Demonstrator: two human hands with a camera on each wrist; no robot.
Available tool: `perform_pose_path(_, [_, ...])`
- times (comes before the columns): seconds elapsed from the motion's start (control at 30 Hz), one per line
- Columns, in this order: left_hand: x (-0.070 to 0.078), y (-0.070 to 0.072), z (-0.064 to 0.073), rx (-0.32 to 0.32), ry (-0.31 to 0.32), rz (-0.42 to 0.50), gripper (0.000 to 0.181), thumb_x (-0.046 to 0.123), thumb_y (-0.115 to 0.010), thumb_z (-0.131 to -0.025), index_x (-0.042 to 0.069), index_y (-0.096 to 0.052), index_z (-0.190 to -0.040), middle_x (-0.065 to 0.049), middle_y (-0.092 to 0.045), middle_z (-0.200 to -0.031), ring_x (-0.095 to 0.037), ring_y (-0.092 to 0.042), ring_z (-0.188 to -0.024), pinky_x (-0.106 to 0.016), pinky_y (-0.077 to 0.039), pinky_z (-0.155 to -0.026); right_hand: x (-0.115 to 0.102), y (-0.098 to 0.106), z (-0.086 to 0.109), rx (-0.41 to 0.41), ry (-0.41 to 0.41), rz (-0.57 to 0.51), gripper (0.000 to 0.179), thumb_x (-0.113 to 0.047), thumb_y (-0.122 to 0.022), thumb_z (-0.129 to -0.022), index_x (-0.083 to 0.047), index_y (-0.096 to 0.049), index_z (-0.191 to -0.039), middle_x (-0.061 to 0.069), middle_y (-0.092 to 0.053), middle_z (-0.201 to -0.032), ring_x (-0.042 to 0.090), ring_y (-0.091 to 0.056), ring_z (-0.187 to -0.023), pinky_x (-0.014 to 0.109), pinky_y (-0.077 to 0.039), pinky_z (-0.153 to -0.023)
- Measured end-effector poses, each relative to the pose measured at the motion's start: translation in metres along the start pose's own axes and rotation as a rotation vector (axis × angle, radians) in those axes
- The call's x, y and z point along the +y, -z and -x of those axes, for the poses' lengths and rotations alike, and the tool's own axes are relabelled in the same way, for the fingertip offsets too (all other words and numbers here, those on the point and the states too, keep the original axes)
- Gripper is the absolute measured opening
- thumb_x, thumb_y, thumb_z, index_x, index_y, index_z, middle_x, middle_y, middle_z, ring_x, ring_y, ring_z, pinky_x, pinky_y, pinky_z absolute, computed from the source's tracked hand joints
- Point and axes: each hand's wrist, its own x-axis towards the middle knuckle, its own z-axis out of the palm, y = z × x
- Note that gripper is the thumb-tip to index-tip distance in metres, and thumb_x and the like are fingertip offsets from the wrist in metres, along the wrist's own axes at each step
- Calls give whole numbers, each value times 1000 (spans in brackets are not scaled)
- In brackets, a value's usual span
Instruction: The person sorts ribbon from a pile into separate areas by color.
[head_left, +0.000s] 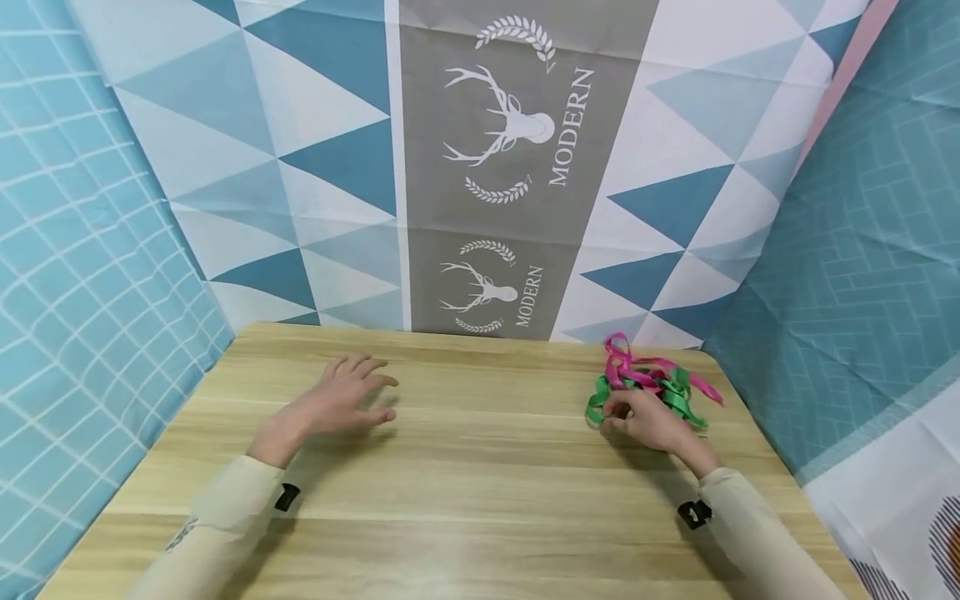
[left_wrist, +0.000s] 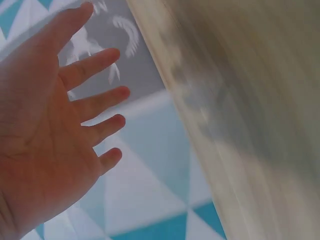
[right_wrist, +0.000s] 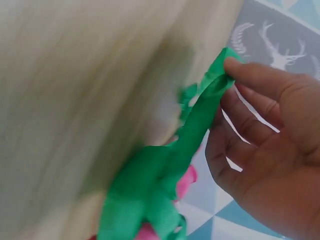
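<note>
At the far left, a blue cloth with a white grid (head_left: 90, 250) hangs beside the bench (head_left: 450, 483). The left hand (head_left: 341, 402), in a pale sleeve (head_left: 217, 517) with a small black object (head_left: 287, 497) at the cuff, is at ten o'clock from the middle of the bench. Its fingers are spread wide and hold nothing; the thumb points to about three o'clock, the other fingers to about one and two. The left wrist view shows the palm and the gaps between the fingers.

At twelve o'clock, behind the bench, rises a cloth of blue and white triangles (head_left: 330, 108) with a grey band of deer heads and the word MODERN.

At two o'clock, near the far right corner, lies a loose tangle of pink ribbon (head_left: 621, 367) and green ribbon (right_wrist: 140, 180). The right hand (head_left: 648, 419) is at the tangle's near edge, thumb and fingertips narrowed on the green ribbon. In the right wrist view a green strand slants from the tangle towards one o'clock, up to that pinch. One pink end trails to about four o'clock of the tangle. Further right hangs a teal cloth (head_left: 862, 275).
</note>
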Motion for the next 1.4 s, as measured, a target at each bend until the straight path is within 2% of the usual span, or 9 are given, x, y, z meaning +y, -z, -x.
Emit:
perform_pose_path(0.2, [51,-7,-50,-116,-134,114,56,50,-66,-97,13,-61,-140,-18,-42,-154,-42,-32,-144,-66,-17,-114,-36,21,4,-27,75,-156,10,-8,-76,-93,-12,-67,-95,0,-66,-96,16,-65,-87,37,-54,-75])
perform_pose_path(0.33, [85,-19,-93,-200,-222,223,65,62,-56,-99,19,-53,-147,-10,-38,-158,-32,-29,-147,-61,-16,-116,-67,40,4,-45,79,-222,11,-15,-76,-95,-13,-67,-98,-1,-66,-92,19,-64,-80,34,-54,-70])
perform_pose_path(0.47, [115,-31,-129,-238,-251,504,65,64,-44,-103,25,-43,-155,3,-37,-159,-17,-30,-146,-50,-25,-116,-99,59,2,-75,96,-248,11,-13,-77,-94,-13,-67,-100,-1,-68,-87,20,-61,-71,31,-51,-63])
perform_pose_path(0.6, [141,-32,-147,-270,-262,826,57,61,-29,-107,33,-44,-154,14,-42,-154,-8,-35,-142,-42,-32,-113,-124,72,-2,-118,120,-243,13,-15,-77,-94,-17,-68,-102,-2,-68,-85,19,-59,-68,31,-50,-62])
perform_pose_path(0.73, [158,-26,-148,-279,-317,1010,47,52,-37,-109,26,-63,-139,10,-61,-136,-11,-53,-128,-38,-41,-107,-138,78,-3,-141,115,-251,12,-16,-76,-95,-18,-68,-103,0,-69,-84,20,-60,-68,33,-52,-62])
perform_pose_path(0.9, [158,-15,-143,-246,-342,1082,25,35,-60,-105,15,-72,-114,-6,-71,-107,-28,-66,-99,-37,-54,-86,-136,78,0,-127,102,-293,11,-19,-75,-96,-15,-67,-101,8,-66,-77,21,-58,-64,32,-50,-59])
perform_pose_path(1.07, [137,1,-128,-172,-272,1011,17,33,-65,-102,18,-74,-107,-8,-67,-93,-32,-60,-81,-37,-51,-70,-127,71,0,-75,52,-393,14,-21,-75,-96,-11,-67,-100,17,-65,-80,21,-57,-63,31,-48,-55])
perform_pose_path(1.23, [109,19,-110,-129,-214,944,14,31,-67,-102,19,-74,-104,-10,-66,-91,-31,-59,-77,-48,-51,-69,-115,69,5,13,-35,-473,18,-23,-75,-96,-10,-66,-103,15,-66,-82,25,-54,-61,33,-45,-47])
perform_pose_path(1.4, [81,38,-91,-72,-159,879,14,30,-67,-102,18,-74,-105,-6,-67,-91,-29,-61,-76,-52,-53,-68,-104,73,6,107,-82,-508,23,-24,-74,-97,-5,-64,-106,15,-67,-93,30,-61,-77,37,-54,-64])
